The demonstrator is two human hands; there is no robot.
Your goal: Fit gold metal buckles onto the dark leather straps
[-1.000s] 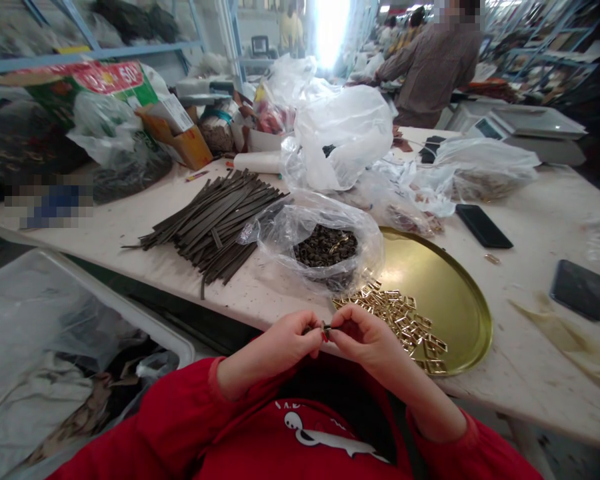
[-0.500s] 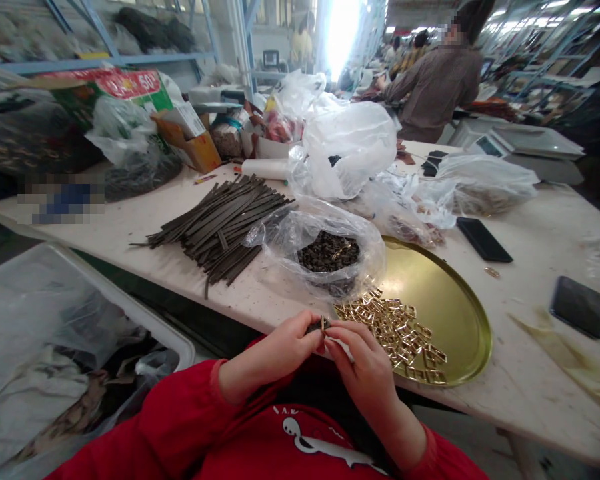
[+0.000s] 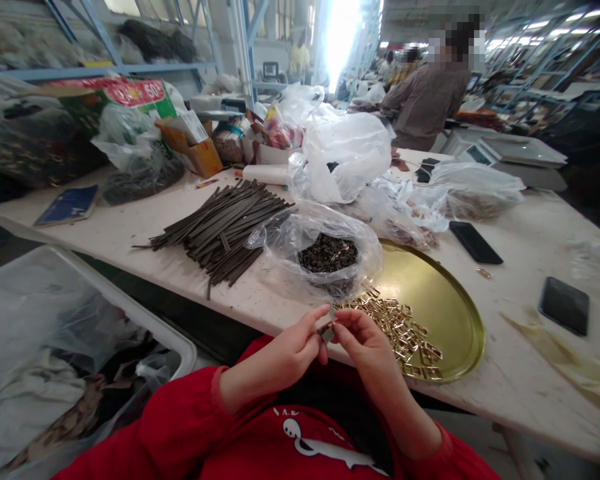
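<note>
My left hand and my right hand meet in front of my chest, at the table's near edge. Between their fingertips is a small dark strap piece with a bit of gold metal on it. The left fingers grip the strap piece; the right thumb and forefinger pinch at its gold side, partly hiding it. Just beyond lie many gold rectangular buckles, heaped on a round gold tray. A clear plastic bag stands open behind, holding small dark pieces.
Dark flat strips are piled left of the bag. Two phones lie on the right, near a scale. A blue notebook is at the far left. A white bin stands below the table. Someone in brown is across the table.
The small strap piece has been turned between my fingertips, and its flat dark side now shows more. My left fingers have straightened a little. The view has shifted slightly.
</note>
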